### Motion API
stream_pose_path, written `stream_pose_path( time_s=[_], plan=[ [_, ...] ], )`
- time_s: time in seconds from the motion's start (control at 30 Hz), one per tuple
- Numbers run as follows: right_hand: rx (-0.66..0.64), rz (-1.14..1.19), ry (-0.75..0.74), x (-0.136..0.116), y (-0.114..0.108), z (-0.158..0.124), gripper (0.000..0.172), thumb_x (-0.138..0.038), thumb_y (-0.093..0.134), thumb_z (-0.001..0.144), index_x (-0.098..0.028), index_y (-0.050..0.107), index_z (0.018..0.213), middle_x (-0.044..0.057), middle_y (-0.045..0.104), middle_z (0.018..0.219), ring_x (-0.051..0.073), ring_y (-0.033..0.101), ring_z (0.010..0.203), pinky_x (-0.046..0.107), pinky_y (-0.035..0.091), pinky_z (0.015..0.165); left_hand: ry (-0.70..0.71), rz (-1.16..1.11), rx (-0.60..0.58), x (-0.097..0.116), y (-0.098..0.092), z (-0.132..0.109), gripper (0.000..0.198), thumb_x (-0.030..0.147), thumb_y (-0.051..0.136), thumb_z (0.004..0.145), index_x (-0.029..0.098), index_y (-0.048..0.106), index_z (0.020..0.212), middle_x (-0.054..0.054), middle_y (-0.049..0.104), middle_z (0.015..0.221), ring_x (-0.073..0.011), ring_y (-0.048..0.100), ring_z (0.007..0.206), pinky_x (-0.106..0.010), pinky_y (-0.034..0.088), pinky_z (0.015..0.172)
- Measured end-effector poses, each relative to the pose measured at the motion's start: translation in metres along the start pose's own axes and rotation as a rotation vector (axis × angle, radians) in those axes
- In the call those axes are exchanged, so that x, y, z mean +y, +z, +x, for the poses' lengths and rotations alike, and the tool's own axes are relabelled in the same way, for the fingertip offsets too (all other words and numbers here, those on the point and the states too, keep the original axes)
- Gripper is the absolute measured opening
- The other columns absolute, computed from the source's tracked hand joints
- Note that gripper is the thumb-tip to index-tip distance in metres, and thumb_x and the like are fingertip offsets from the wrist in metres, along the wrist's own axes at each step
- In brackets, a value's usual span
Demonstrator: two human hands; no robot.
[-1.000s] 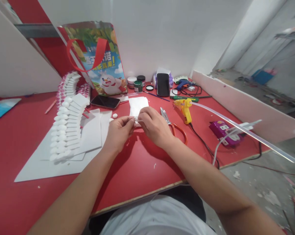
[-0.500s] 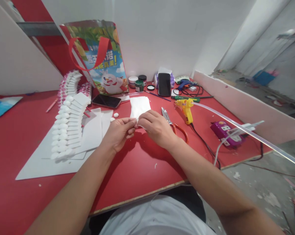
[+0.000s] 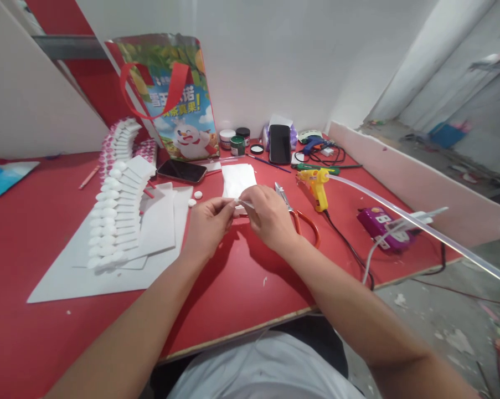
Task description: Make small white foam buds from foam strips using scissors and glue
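Observation:
Close together over the front of the red table, my left hand [image 3: 210, 224] and my right hand [image 3: 268, 216] pinch a small white piece [image 3: 242, 204] between their fingertips. It looks thin, like paper or foam; its exact kind is too small to make out. Just behind the fingers lies a stack of white paper sheets [image 3: 238, 180]. Two small white round pieces [image 3: 195, 199] rest left of it. By my right hand is a pair of scissors [image 3: 305, 221] with orange handles. Left of my hands, a curved row of white spoon-shaped pieces [image 3: 108, 213] lies on white boards [image 3: 160, 221].
A yellow glue gun [image 3: 318, 185] with a long clear glue stick [image 3: 424, 226] projects to the right, near a purple power box [image 3: 385, 228]. Behind stand a printed bag [image 3: 175, 105], paint jars [image 3: 237, 145] and two phones [image 3: 182, 171]. A low white partition [image 3: 419, 177] edges the right side.
My hands have shifted slightly, with the left fingertips moving right and the right fingers turning so more of the white piece shows. The camera view has moved a little.

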State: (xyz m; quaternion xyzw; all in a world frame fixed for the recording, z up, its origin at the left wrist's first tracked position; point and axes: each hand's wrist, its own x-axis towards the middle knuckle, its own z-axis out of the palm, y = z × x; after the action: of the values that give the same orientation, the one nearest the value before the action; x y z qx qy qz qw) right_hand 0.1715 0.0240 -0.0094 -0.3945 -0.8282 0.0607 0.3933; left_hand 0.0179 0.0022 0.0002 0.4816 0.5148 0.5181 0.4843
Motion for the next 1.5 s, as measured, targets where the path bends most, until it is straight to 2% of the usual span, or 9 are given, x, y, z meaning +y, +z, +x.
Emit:
stream_pose_path(
  time_s=[0.23, 0.43, 0.53, 0.63, 0.73, 0.97, 1.23, 1.37, 1.5],
  plan=[
    [0.097, 0.516, 0.534, -0.007, -0.003, 0.007, 0.009, -0.026, 0.066, 0.083, -0.021, 0.059, 0.08, 0.002, 0.069, 0.077, 0.017, 0.063, 0.072, 0.03, 0.046, 0.066, 0.241, 0.292, 0.077, -0.001, 0.004, -0.007, 0.019, 0.033, 0.062, 0.09, 0.018, 0.073, 0.086, -0.003, 0.068, 0.07, -0.0181, 0.062, 0.066, -0.031, 0.048, 0.066],
    [0.024, 0.997, 0.864, 0.004, -0.008, 0.012, 0.022, -0.027, 0.078, 0.064, -0.019, 0.06, 0.072, 0.0, 0.066, 0.065, 0.015, 0.06, 0.06, 0.03, 0.047, 0.06, 0.505, 0.558, 0.038, 0.002, 0.004, -0.011, 0.022, 0.028, 0.054, 0.096, 0.018, 0.069, 0.084, -0.005, 0.07, 0.079, -0.0187, 0.062, 0.075, -0.03, 0.048, 0.073],
    [0.005, 0.797, 0.753, 0.006, -0.01, 0.01, 0.02, -0.026, 0.076, 0.071, -0.02, 0.061, 0.083, -0.001, 0.066, 0.071, 0.018, 0.064, 0.067, 0.032, 0.049, 0.066, 0.402, 0.466, 0.03, -0.001, 0.003, -0.008, 0.018, 0.028, 0.058, 0.092, 0.018, 0.07, 0.083, -0.004, 0.068, 0.076, -0.0174, 0.06, 0.071, -0.029, 0.047, 0.069],
    [0.054, 0.27, 0.318, 0.004, -0.01, 0.007, 0.002, -0.021, 0.065, 0.088, -0.022, 0.066, 0.09, 0.006, 0.073, 0.101, 0.022, 0.066, 0.097, 0.037, 0.047, 0.085, 0.113, 0.204, -0.003, -0.007, 0.0, -0.001, 0.017, 0.032, 0.065, 0.086, 0.018, 0.068, 0.077, 0.003, 0.054, 0.057, -0.0113, 0.044, 0.049, -0.024, 0.034, 0.049],
    [-0.001, -0.035, -0.018, 0.004, -0.01, 0.004, 0.018, -0.021, 0.055, 0.1, -0.021, 0.069, 0.089, 0.009, 0.073, 0.115, 0.024, 0.062, 0.108, 0.039, 0.04, 0.089, -0.067, -0.074, -0.025, -0.006, -0.004, 0.004, 0.02, 0.033, 0.072, 0.078, 0.016, 0.065, 0.069, 0.005, 0.048, 0.052, -0.0062, 0.032, 0.042, -0.021, 0.022, 0.042],
    [-0.091, -0.239, -0.204, 0.008, -0.009, 0.004, 0.022, -0.025, 0.051, 0.105, -0.016, 0.07, 0.099, 0.009, 0.076, 0.106, 0.022, 0.061, 0.092, 0.037, 0.034, 0.082, -0.208, -0.256, -0.049, 0.011, -0.009, 0.006, 0.02, 0.025, 0.08, 0.061, 0.012, 0.066, 0.066, 0.002, 0.055, 0.056, -0.0017, 0.032, 0.04, -0.017, 0.019, 0.04],
    [-0.12, -0.376, -0.203, 0.003, -0.007, 0.005, 0.031, -0.021, 0.046, 0.105, -0.015, 0.07, 0.087, 0.009, 0.073, 0.086, 0.02, 0.058, 0.077, 0.037, 0.031, 0.081, -0.04, 0.0, -0.028, -0.001, -0.009, 0.005, 0.018, 0.032, 0.071, 0.077, 0.015, 0.069, 0.072, 0.004, 0.052, 0.052, -0.0068, 0.036, 0.043, -0.021, 0.026, 0.043],
    [-0.06, -0.149, 0.011, 0.002, -0.003, 0.002, 0.027, -0.027, 0.054, 0.101, -0.016, 0.068, 0.082, 0.007, 0.073, 0.077, 0.019, 0.061, 0.072, 0.035, 0.037, 0.077, 0.21, 0.262, 0.047, -0.004, -0.007, 0.001, 0.015, 0.03, 0.066, 0.086, 0.017, 0.073, 0.084, -0.002, 0.07, 0.072, -0.0151, 0.061, 0.065, -0.027, 0.046, 0.062],
    [-0.025, 0.278, 0.337, -0.003, -0.002, 0.003, 0.016, -0.03, 0.064, 0.093, -0.018, 0.069, 0.083, 0.005, 0.076, 0.081, 0.017, 0.067, 0.072, 0.029, 0.044, 0.068, 0.421, 0.399, 0.097, -0.006, -0.004, -0.004, 0.018, 0.029, 0.061, 0.093, 0.017, 0.074, 0.091, -0.006, 0.076, 0.087, -0.0188, 0.067, 0.078, -0.031, 0.051, 0.074]
  ],
)
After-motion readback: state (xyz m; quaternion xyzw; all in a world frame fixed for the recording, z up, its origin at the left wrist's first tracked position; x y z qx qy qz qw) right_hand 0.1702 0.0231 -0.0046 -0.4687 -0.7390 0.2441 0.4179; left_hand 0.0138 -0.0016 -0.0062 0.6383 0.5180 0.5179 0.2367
